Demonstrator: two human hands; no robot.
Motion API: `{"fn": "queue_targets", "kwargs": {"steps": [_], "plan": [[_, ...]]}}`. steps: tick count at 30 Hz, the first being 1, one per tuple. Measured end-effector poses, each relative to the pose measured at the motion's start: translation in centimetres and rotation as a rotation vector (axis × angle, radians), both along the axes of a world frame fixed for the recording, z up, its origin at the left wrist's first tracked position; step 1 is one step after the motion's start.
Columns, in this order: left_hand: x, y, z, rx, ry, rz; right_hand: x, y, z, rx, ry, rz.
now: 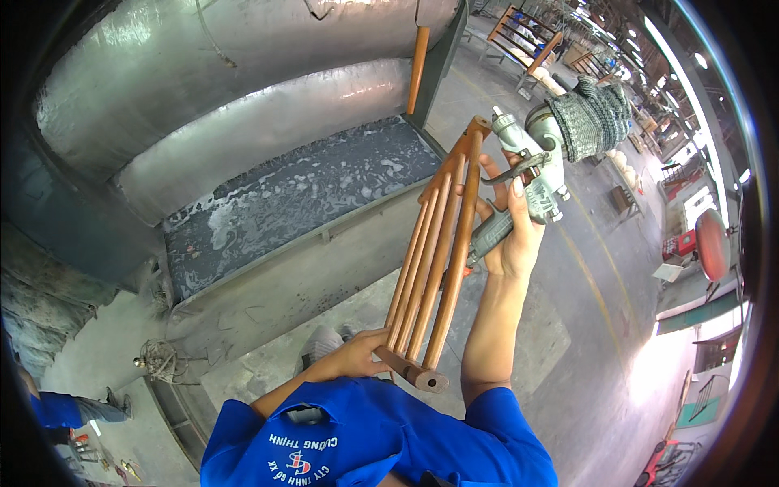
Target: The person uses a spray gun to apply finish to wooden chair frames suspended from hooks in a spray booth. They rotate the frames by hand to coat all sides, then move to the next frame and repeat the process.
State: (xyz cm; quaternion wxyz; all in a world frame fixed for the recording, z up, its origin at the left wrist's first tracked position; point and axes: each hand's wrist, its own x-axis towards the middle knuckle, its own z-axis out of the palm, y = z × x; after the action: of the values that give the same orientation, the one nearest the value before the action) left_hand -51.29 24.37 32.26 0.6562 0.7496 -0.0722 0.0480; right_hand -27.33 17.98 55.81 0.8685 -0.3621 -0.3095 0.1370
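My left hand (pixel 357 355) grips the near end rail of a brown wooden slatted frame (pixel 434 252), a chair-back-like piece with several long bars, held tilted up and away from me. My right hand (pixel 511 235) is closed around the handle of a metal spray gun (pixel 540 166), a finger lying on its trigger. The gun's cup is wrapped in a grey knitted cloth (pixel 596 118), and its nozzle sits close to the frame's far top corner.
A spray booth stands in front: a water trough (pixel 300 191) with foamy dark water, curved metal back walls (pixel 243 114), and a concrete ledge (pixel 284 292). More wooden frames (pixel 527 40) stand far right on the workshop floor. Another person's leg (pixel 65 408) shows at lower left.
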Motion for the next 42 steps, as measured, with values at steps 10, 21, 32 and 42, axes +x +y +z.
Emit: {"fn": "queue_targets", "kwargs": {"steps": [10,21,32,42], "plan": [[-13.8,14.1,4.5,0.494,-0.386,0.251,-9.9,3.5,0.4,0.081,-0.136,0.020],[-21.9,39.6,19.6,-0.450,-0.555,0.776,-21.1,8.2,0.7,0.138,-0.258,0.106],[-23.1,32.1,23.6,-0.399,-0.742,0.868,-23.5,9.7,4.8,-0.091,-0.196,0.188],[-25.1,27.4,28.7,-0.325,-0.807,0.909,-23.6,10.9,4.3,-0.164,-0.163,0.374]]}}
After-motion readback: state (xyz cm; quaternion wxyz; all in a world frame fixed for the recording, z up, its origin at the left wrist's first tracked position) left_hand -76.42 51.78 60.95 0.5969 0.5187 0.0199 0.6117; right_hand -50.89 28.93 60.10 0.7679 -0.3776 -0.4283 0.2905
